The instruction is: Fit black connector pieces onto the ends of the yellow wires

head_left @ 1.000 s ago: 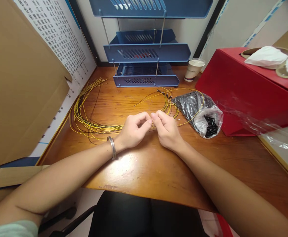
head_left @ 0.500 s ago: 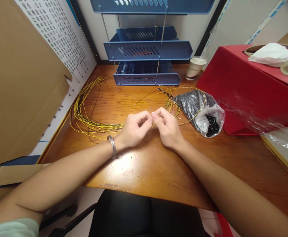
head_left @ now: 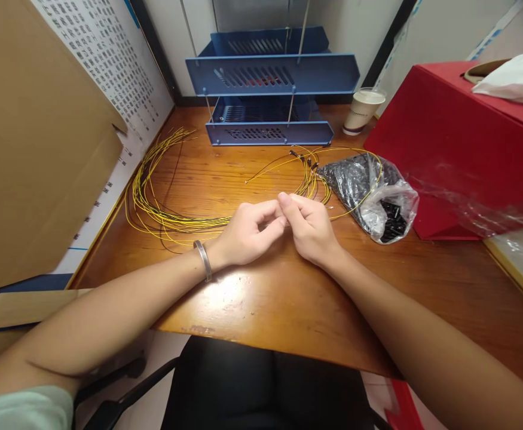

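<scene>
My left hand (head_left: 256,233), with a metal bangle (head_left: 202,260) at its wrist, is closed in a pinch over the middle of the desk. Fingertip to fingertip with it, my right hand (head_left: 311,230) is pinched shut as well. Whatever lies between the fingers is too small or hidden to make out. Behind and left of the hands runs a loose coil of yellow and black wires (head_left: 142,194). Beyond my right hand is a smaller bundle of wires (head_left: 308,179) with black ends. A clear plastic bag (head_left: 348,185) of small black pieces (head_left: 393,220) lies open to the right.
A blue tiered tray rack (head_left: 270,134) stands at the back of the wooden desk (head_left: 261,310). Beside it is a paper cup (head_left: 363,111). A red box (head_left: 458,149) with tissue on top fills the right. Cardboard (head_left: 41,149) rises along the left.
The view has tilted slightly down, so the rack and cup sit higher. Both hands stay pinched together, shifted slightly right in the picture.
</scene>
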### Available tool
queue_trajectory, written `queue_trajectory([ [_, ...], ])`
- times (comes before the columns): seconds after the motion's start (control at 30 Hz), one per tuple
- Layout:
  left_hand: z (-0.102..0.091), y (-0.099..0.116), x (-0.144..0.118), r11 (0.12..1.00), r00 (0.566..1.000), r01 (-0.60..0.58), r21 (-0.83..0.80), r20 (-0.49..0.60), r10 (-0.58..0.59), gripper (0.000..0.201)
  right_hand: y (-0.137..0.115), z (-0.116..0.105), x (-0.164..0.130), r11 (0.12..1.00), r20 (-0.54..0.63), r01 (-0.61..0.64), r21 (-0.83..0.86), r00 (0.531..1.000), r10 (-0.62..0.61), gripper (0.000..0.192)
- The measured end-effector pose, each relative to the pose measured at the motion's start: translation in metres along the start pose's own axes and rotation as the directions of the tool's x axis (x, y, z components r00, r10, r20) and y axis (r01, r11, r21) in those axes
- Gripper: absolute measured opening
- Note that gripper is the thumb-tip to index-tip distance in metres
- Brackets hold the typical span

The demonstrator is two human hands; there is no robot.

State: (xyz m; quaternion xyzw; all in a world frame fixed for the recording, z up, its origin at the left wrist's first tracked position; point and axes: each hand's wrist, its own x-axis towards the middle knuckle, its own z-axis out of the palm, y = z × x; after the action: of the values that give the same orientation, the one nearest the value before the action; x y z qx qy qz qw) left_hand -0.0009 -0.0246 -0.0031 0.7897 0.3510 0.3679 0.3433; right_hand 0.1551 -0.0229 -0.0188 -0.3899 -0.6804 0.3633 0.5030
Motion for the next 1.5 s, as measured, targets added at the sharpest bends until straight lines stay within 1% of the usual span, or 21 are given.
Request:
queue_trajectory([
  [0.07,0.0003,0.0003,-0.0017,0.998,0.999,-0.042,0.036,0.031,0.041,0.024,-0.001,-0.0001,-0.0005,0.998,0.034,-0.018,0.059,0.999,0.016,0.059],
  [0.13,0.0003,0.0015,-0.0025,0.996,0.996,-0.076,0.046,0.048,0.073,0.022,-0.002,0.0,-0.0008,0.996,0.056,-0.023,0.084,0.998,0.018,0.06],
  [0.37,-0.0002,0.0047,-0.0015,0.995,0.995,-0.087,0.054,0.048,0.084,0.022,-0.0019,0.0002,-0.0007,0.993,0.062,-0.038,0.111,0.998,0.032,0.06],
  [0.43,0.0002,0.0038,-0.0014,0.994,0.995,-0.091,0.058,0.044,0.089,0.022,-0.002,-0.0001,-0.0011,0.994,0.06,-0.03,0.106,0.998,0.023,0.06],
  [0.6,0.0016,-0.0003,-0.0019,0.991,0.993,-0.115,0.067,0.019,0.114,0.024,-0.0029,-0.0013,-0.002,0.999,0.025,-0.016,0.029,1.0,0.015,0.061],
  [0.73,0.0018,-0.0016,-0.002,0.988,0.99,-0.139,0.071,0.005,0.139,0.024,-0.0023,-0.0011,-0.002,0.999,0.01,0.019,0.043,1.0,-0.02,0.057],
  [0.93,0.0,-0.001,-0.001,0.992,0.994,-0.105,0.069,0.023,0.103,0.027,-0.0013,0.0011,-0.0012,0.997,-0.016,0.061,0.04,0.998,-0.061,0.055],
  [1.13,-0.0004,-0.0005,0.0002,0.992,0.994,-0.113,0.055,0.011,0.113,0.026,0.0004,0.0022,-0.0006,0.998,-0.026,0.062,0.009,0.998,-0.062,0.055],
  [1.27,-0.0003,0.0004,0.0003,0.993,0.994,-0.107,0.048,0.01,0.107,0.027,0.0003,0.0016,-0.001,0.998,-0.023,0.052,0.025,0.998,-0.052,0.055],
  [1.43,0.0,0.001,-0.0004,0.993,0.994,-0.104,0.047,-0.009,0.105,0.025,-0.0007,0.0003,-0.0018,0.996,-0.033,0.085,0.016,0.996,-0.085,0.054],
  [1.5,0.0003,0.0008,-0.0006,0.993,0.995,-0.101,0.054,-0.013,0.102,0.026,-0.0006,0.0002,-0.002,0.997,-0.036,0.08,0.009,0.996,-0.08,0.054],
])
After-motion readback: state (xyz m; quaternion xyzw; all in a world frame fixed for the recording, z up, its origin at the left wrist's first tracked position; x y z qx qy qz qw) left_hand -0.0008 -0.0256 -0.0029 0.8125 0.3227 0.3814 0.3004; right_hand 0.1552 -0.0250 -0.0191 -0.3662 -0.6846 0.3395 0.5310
